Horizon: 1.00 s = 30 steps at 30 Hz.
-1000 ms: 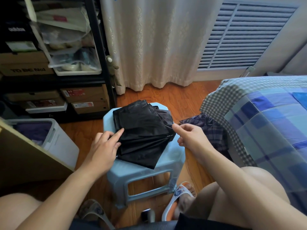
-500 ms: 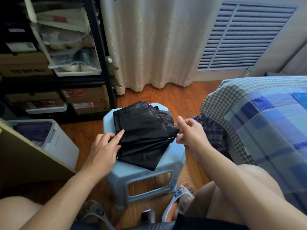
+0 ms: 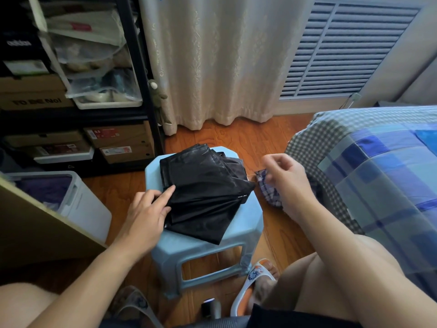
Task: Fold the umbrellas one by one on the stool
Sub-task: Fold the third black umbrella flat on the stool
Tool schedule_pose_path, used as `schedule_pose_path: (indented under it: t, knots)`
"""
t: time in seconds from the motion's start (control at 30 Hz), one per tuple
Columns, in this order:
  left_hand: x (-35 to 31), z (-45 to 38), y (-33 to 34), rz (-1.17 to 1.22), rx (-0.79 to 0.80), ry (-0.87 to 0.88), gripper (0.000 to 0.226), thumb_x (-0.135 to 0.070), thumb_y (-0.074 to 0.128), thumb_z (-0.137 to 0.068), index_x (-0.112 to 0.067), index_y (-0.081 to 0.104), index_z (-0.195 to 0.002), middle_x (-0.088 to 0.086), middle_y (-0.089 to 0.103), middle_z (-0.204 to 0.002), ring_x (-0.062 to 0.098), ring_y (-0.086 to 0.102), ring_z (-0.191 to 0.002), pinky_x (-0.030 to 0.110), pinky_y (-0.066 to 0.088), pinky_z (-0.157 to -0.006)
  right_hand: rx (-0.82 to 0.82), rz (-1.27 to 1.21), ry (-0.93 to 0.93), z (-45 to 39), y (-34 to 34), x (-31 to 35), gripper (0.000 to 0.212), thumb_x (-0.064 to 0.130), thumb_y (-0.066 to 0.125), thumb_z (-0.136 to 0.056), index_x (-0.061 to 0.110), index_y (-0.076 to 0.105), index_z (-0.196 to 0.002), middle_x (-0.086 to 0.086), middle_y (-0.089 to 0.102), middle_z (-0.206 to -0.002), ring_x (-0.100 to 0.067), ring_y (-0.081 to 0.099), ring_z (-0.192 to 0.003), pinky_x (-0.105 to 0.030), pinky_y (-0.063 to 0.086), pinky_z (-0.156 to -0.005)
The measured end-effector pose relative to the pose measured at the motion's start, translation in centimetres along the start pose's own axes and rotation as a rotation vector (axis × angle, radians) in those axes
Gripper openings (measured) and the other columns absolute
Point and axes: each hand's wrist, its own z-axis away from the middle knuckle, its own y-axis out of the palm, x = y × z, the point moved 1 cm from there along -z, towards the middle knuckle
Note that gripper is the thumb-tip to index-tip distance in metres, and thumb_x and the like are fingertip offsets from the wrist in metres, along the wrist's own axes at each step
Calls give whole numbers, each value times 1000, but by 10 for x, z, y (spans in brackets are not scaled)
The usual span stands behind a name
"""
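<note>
A: We see a black umbrella (image 3: pixel 203 192) lying flat on the light blue stool (image 3: pixel 246 223). Its cloth is pressed into layers, and one corner hangs a little over the front edge.

B: Where is our left hand (image 3: pixel 144 216)?

A: It rests on the left side of the umbrella. The fingers (image 3: pixel 165 195) lie almost straight, and the tips press down on the black cloth.

B: And our right hand (image 3: pixel 287 183)?

A: It is up in the air, just right of the stool. It does not touch the black umbrella. Its fingers are loosely bent and hold nothing we can see.

B: What is under that hand?

A: A checked umbrella (image 3: pixel 269 190) lies on the wood floor (image 3: pixel 224 136), between the stool and the bed (image 3: pixel 378 166).

B: What else do we see?

A: A dark shelf (image 3: pixel 139 74) with boxes stands on the left, and a pale curtain (image 3: pixel 217 60) hangs behind the stool.
</note>
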Motion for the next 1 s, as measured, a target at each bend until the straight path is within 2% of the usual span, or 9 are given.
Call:
schedule_pose_path:
  t: [0.1,0.2,0.3,0.4,0.53,0.67,0.83,0.9,1.0]
  knots:
    - [3,-2,-3,39,33,-23,57,-8,67,-95,-18,53,-149,4,58,-109,25,47,-103,46,46,-93,314,448,-133,3,11,-10,23,30,79,-89,32,72,-111,11,61,-107,-7,62,-100,-24,51,-89]
    - [5,-6,-6,94,87,-35,55,-9,63,-98,-24,51,-150,0,58,-110,19,44,-103,40,42,-98,255,431,-200,1,17,-18,10,16,81,-87,23,74,-83,0,68,-96,-22,66,-93,-46,54,-92]
    - [7,-11,-19,234,243,-66,51,-17,54,-104,-38,41,-149,-10,57,-116,11,44,-109,26,32,-100,248,143,-161,3,13,-12,5,10,75,-92,10,76,-87,-9,76,-89,-26,72,-84,-42,60,-86]
    - [8,-9,-33,286,361,-78,51,-22,52,-105,-41,39,-150,-18,56,-122,4,45,-121,25,32,-106,249,131,-230,6,15,-13,12,11,73,-94,19,75,-84,-9,70,-76,-17,62,-71,-37,53,-74]
    - [5,-6,-39,312,360,-122,52,-23,53,-105,-45,37,-150,-27,46,-129,-5,36,-127,20,26,-108,165,293,-268,-2,21,-21,12,16,74,-94,22,74,-83,-12,67,-73,-22,58,-67,-40,52,-69]
    - [6,-6,-37,292,367,-129,54,-24,54,-104,-46,36,-151,-29,48,-126,-1,39,-125,21,27,-106,184,357,-233,-8,22,-24,16,20,69,-98,21,69,-82,-10,64,-67,-12,53,-61,-35,45,-61]
    - [6,-5,-33,260,347,-134,54,-22,53,-105,-45,36,-151,-18,54,-125,3,40,-120,23,28,-104,-59,268,-150,-7,-2,-6,27,27,55,-106,7,66,-91,-4,61,-64,-4,51,-46,-24,44,-48]
    - [7,-5,-32,252,345,-136,53,-22,52,-106,-45,36,-151,-17,53,-126,3,40,-119,24,28,-104,16,231,-148,-1,-11,-1,34,33,52,-106,6,68,-92,-3,61,-68,-5,53,-55,-27,47,-58]
    - [8,-6,-31,261,348,-142,53,-22,51,-106,-45,36,-151,-16,53,-128,3,39,-121,25,27,-105,330,280,-110,10,-8,-9,14,32,70,-96,20,72,-105,6,64,-86,-3,58,-73,-22,50,-71]
